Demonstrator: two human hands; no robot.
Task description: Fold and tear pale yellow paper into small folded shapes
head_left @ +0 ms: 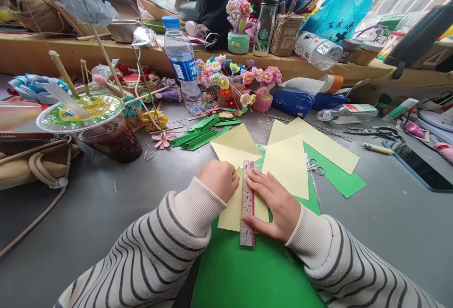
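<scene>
A clear ruler with a pink printed edge (247, 204) lies upright in view across a pale yellow sheet of paper (229, 216). My right hand (274, 199) presses it down, fingers stretched out flat and the thumb near its lower end. To the left of the ruler, my left hand (219, 180) is closed, its fingertips pinching the yellow paper, whose left part is lifted beside the ruler's edge. Beneath the paper is a large green sheet (255, 275). More yellow pieces (286, 169) lie just beyond my hands, with small scissors (315, 166) at their right.
A lidded drink cup (116, 138) stands at left. Folded green strips (201, 133), a water bottle (182, 67) and pipe-cleaner flowers (226, 79) are further back. To the right lie a phone (424, 164), a utility knife (377, 148) and black-handled scissors (378, 132). A cluttered wooden ledge (219, 58) runs behind.
</scene>
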